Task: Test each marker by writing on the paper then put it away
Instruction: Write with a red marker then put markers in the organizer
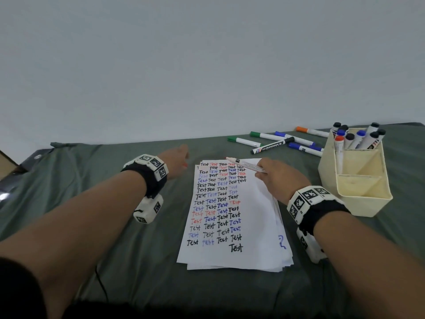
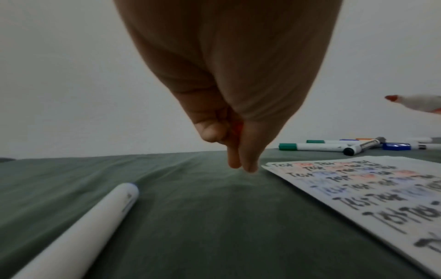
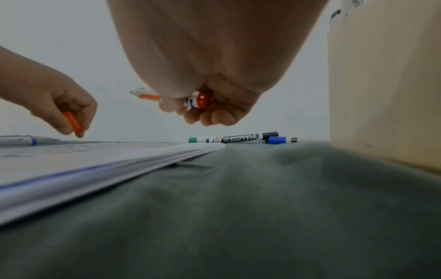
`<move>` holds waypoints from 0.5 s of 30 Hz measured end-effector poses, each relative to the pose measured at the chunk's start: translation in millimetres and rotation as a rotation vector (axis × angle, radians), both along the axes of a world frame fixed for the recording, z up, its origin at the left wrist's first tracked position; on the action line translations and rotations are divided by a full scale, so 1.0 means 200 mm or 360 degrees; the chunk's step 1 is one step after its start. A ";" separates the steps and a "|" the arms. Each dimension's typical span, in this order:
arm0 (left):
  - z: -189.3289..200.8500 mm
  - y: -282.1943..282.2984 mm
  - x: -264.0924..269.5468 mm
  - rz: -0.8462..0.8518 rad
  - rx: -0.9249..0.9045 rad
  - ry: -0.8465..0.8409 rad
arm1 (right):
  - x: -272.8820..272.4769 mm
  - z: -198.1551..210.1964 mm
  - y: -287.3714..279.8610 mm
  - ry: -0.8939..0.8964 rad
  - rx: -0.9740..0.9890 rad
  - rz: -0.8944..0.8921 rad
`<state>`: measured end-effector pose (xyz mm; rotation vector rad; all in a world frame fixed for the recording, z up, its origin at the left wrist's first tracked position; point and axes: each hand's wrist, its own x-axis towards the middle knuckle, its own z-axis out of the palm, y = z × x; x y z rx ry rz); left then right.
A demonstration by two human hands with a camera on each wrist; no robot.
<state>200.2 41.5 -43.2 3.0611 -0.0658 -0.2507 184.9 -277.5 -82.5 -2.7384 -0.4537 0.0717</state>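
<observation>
My right hand [image 1: 273, 178] grips an uncapped white marker with orange markings [image 1: 243, 165] above the top of the paper stack [image 1: 257, 226], tip pointing left. In the right wrist view the same marker [image 3: 148, 96] shows its orange end plug among my curled fingers [image 3: 214, 117]. My left hand [image 1: 178, 161] hovers left of the paper's top edge and pinches the orange cap [image 3: 72, 121]; a sliver of that cap [image 2: 237, 126] shows between its fingers. The top sheet [image 2: 358, 188] is covered with rows of "Test" in black, blue and red.
A cream organizer [image 1: 358, 199] at the right holds several capped markers [image 1: 354, 137]. Loose green, blue, black and orange markers [image 1: 273, 146] lie on the green cloth [image 1: 138, 249] beyond the paper. A white marker [image 2: 78, 228] lies left of my left hand.
</observation>
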 end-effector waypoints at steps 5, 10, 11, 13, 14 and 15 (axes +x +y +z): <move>-0.02 0.08 0.02 -0.0158 0.0248 0.0052 | 0.00 0.00 0.00 -0.0034 -0.0022 -0.0001; -0.10 0.07 0.02 -0.0164 0.0249 0.0096 | 0.00 0.00 0.00 -0.0036 -0.0028 0.0004; -0.10 0.08 0.02 -0.0147 0.0225 0.0090 | 0.00 0.00 0.00 -0.0036 -0.0031 0.0004; -0.10 0.09 0.02 -0.0114 0.0175 0.0094 | 0.00 -0.01 0.00 -0.0041 -0.0034 0.0009; -0.10 0.09 0.02 -0.0102 0.0151 0.0101 | 0.00 -0.01 0.00 -0.0044 -0.0032 0.0009; -0.10 0.10 0.02 -0.0098 0.0135 0.0103 | 0.00 -0.01 0.00 -0.0048 -0.0026 0.0008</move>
